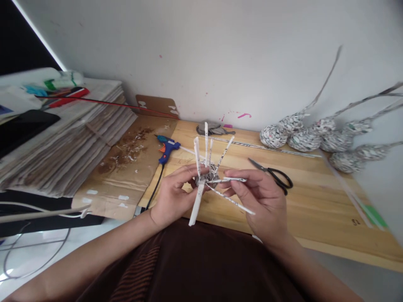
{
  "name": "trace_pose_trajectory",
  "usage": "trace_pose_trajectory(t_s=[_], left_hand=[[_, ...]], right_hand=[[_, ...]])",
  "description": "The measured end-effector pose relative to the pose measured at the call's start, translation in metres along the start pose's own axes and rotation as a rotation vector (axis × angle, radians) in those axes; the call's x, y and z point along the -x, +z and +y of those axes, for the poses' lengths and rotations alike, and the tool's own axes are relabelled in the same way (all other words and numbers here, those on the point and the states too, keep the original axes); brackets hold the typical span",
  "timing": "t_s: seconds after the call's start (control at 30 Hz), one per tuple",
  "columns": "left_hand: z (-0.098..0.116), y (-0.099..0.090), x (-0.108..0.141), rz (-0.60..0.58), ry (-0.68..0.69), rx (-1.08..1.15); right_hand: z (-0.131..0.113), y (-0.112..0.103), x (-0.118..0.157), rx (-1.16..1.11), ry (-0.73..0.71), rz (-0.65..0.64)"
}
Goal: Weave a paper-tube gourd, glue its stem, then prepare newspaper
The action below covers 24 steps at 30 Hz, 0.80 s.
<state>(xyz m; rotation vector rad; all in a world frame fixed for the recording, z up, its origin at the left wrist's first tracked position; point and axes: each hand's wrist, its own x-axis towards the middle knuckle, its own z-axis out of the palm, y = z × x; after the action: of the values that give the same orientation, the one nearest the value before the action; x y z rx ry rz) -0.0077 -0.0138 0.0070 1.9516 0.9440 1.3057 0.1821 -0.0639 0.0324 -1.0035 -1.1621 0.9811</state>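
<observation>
So the small woven paper piece is between the two hands, just above the wooden table, with rolled strips poking out all round it. The left hand has thumb and fingers closed on its side. The right hand is pinching one paper strip between thumb and fingertips. The strips carry dark print, way too small to read. There's a pale label on the blue glue gun, also too tiny to make out. Near the table's right end there's a little dark marking, two characters maybe, but I can't tell which. Black-handled scissors lie just beyond the right hand, and the woven gourd shapes sit by the wall.
</observation>
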Motion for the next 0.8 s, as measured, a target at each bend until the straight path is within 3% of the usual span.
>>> trace_pose_trajectory(t_s=[0.33,0.8], left_hand=[[-0.003,-0.004,0.002,0.0,0.029,-0.015],[-0.008,-0.008,0.0,-0.011,-0.05,0.075]], right_hand=[[-0.004,0.003,0.003,0.068,-0.07,-0.038],[-0.003,-0.006,-0.01,0.301,-0.124,-0.259]])
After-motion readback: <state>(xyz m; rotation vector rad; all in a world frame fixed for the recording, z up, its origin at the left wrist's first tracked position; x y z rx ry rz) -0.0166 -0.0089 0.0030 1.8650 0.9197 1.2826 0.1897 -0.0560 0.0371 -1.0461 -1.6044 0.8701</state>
